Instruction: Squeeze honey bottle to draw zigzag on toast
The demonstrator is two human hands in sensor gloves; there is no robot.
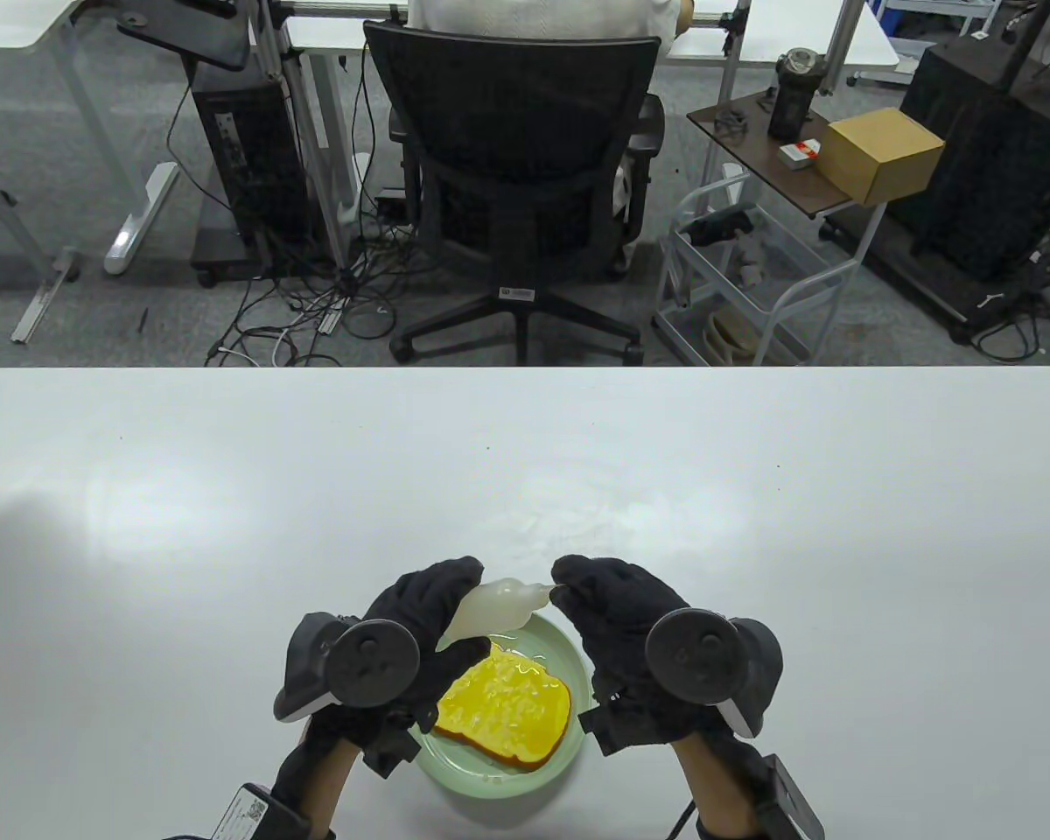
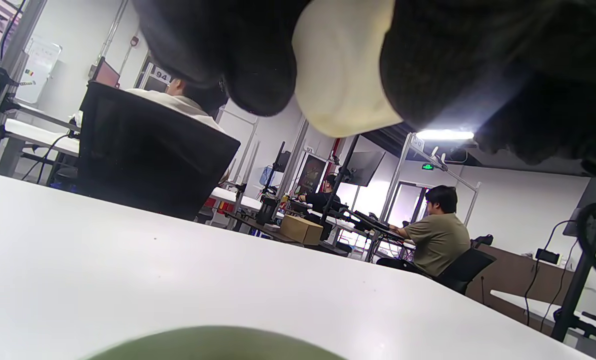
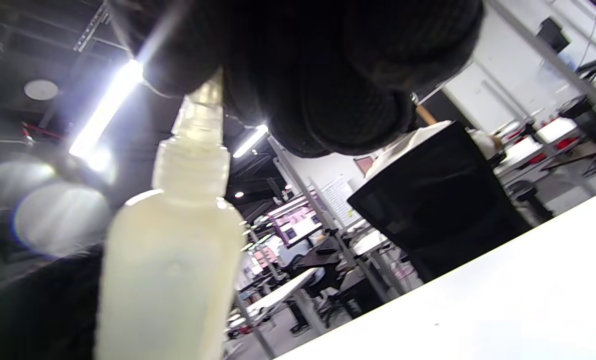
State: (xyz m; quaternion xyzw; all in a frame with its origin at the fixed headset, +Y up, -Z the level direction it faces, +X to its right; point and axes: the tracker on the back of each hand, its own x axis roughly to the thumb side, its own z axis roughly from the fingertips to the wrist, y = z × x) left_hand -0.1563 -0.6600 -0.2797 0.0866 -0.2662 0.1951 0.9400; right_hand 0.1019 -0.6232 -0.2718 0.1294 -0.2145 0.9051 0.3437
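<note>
We see the translucent, milky plastic honey bottle lying almost on its side above the far rim of the pale green round plate, where our left grip wraps its body and our right grip pinches the nozzle tip between fingertips. Below it, the slice of toast with a glossy yellow coating lies flat on that plate, between our two wrists. The plate sits near the front edge of the white bench, beyond which a black mesh office chair stands.
</note>
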